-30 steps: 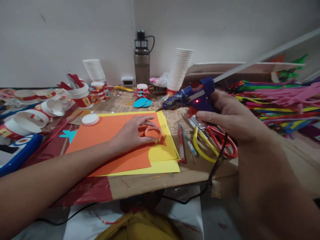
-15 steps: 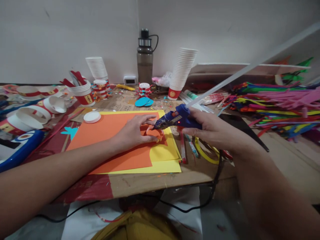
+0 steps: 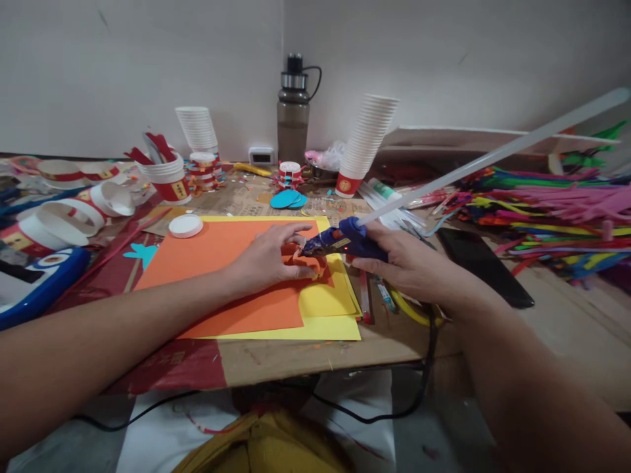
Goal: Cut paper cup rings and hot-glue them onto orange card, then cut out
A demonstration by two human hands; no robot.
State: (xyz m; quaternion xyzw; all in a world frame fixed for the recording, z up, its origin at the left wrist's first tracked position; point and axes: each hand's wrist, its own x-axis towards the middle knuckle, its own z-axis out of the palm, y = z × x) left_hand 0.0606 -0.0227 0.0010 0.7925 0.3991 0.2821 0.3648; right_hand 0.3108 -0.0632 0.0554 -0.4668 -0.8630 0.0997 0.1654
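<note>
My right hand (image 3: 414,263) grips a blue hot glue gun (image 3: 359,240), with a long translucent glue stick (image 3: 493,156) jutting from its back end. The gun's nozzle points left and meets, or nearly meets, a small orange paper piece (image 3: 313,264) with curved edges. My left hand (image 3: 266,256) holds that piece between thumb and fingers, partly hiding it. Under the left hand lie an orange sheet (image 3: 221,269) and yellow sheets (image 3: 335,328). A white round lid (image 3: 186,225) rests on the orange sheet's far left corner.
Cup stacks (image 3: 367,144), a water bottle (image 3: 293,125) and blue paper discs (image 3: 288,200) stand or lie beyond the sheets. On the right are a black phone (image 3: 486,266) and colourful pipe cleaners (image 3: 557,203). The gun's black cord (image 3: 428,368) hangs over the table edge. Cut cups (image 3: 46,230) lie left.
The glue gun has tilted, its stick now lower at the far end, and my right hand has shifted slightly left. My left hand stays on the orange piece. The whole view has moved a little.
</note>
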